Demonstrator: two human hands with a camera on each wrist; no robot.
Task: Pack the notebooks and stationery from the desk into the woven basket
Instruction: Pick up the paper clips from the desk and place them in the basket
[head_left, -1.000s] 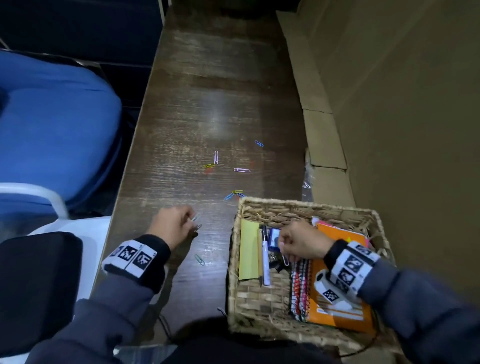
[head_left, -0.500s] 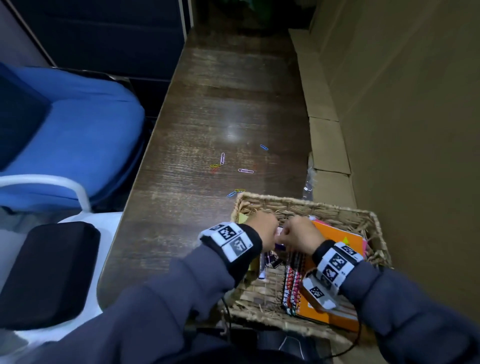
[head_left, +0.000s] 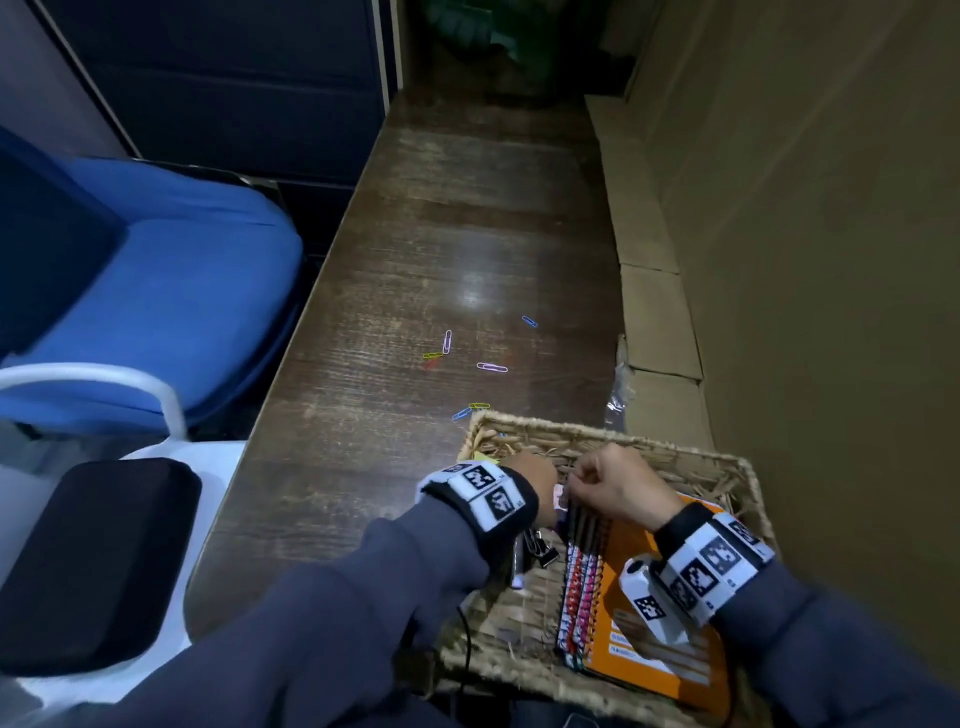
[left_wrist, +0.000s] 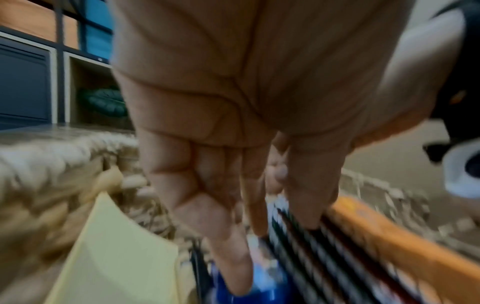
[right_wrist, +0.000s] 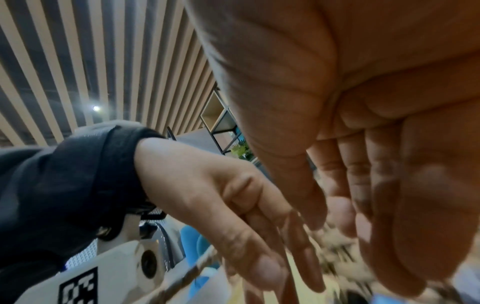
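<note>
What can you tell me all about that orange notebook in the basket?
The orange spiral-bound notebook lies flat in the right half of the rectangular woven straw basket. Its cover looks like smooth card, with pale printed lines near the close end. Dark wire coils run along its left edge, beside other notebooks with red and pink patterned edges. The person's right wrist, with its white camera, is over it, hiding part of the cover.
</note>
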